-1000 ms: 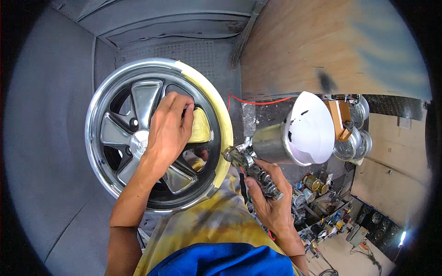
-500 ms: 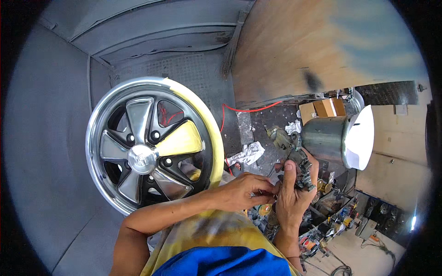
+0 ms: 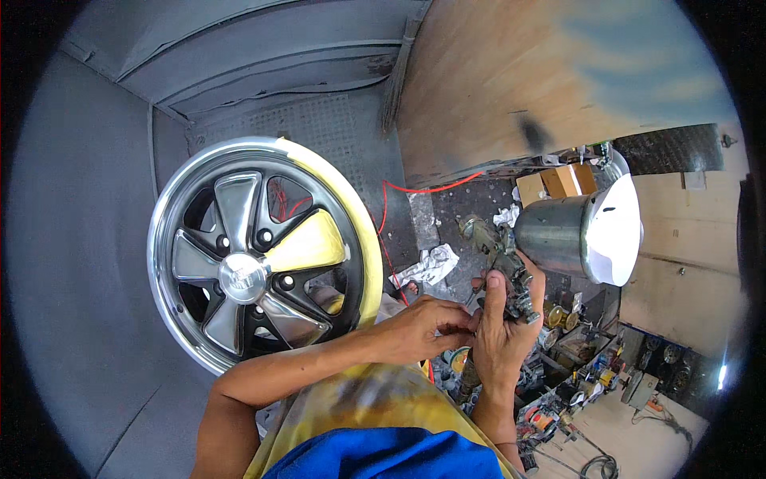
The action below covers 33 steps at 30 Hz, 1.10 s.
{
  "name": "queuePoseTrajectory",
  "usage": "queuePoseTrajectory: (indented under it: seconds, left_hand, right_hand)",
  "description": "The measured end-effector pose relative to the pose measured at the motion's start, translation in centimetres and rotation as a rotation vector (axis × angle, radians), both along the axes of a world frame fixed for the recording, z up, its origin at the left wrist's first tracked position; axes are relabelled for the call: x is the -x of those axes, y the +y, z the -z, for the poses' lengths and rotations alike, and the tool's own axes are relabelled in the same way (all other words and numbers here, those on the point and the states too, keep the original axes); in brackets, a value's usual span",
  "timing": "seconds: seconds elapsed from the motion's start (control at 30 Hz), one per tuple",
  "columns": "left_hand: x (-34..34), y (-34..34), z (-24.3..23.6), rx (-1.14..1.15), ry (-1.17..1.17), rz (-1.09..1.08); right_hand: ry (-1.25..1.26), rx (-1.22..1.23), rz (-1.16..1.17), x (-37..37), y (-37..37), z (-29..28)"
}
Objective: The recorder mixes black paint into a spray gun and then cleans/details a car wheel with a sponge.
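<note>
A five-spoke polished wheel (image 3: 243,278) with black recesses stands at the left, yellow masking (image 3: 307,243) on one spoke and along its right rim. My right hand (image 3: 507,331) grips a spray gun (image 3: 503,263) with a metal paint cup (image 3: 550,239) and a white paper liner (image 3: 610,231) on its right side. My left hand (image 3: 427,327) is closed at the lower part of the gun, beside my right thumb; what its fingertips pinch is hidden.
Grey booth walls (image 3: 88,263) surround the left and back. A plywood panel (image 3: 542,64) is at upper right. Red hose (image 3: 431,191), crumpled white cloth (image 3: 435,263) and cardboard boxes (image 3: 574,180) lie behind the gun. A cluttered bench (image 3: 582,427) with tools is at lower right.
My left hand has left the wheel's yellow spoke and moved down and right to the gun. The gun has tilted and shifted right in my right hand.
</note>
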<state>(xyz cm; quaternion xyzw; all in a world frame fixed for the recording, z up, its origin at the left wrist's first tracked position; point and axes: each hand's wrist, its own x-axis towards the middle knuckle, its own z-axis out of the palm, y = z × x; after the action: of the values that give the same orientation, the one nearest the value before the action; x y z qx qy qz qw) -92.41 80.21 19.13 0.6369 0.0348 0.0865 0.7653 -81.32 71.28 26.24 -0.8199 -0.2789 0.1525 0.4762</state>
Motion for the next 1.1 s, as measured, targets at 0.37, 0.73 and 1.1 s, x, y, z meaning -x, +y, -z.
queuePoseTrajectory:
  seconds: [0.37, 0.73, 1.1]
  left_hand:
    - [0.1, -0.8, 0.6, -0.005, -0.024, -0.059]
    - [0.0, -1.5, 1.4, -0.009, -0.043, -0.077]
    - [0.3, -0.9, 0.4, -0.059, -0.026, -0.043]
  right_hand:
    - [-0.058, 0.011, 0.015, -0.1, 0.0, 0.3]
    - [-0.241, 0.043, -0.089, -0.6, -0.1, 1.0]
    - [-0.1, 0.001, -0.023, -0.2, -0.1, 0.4]
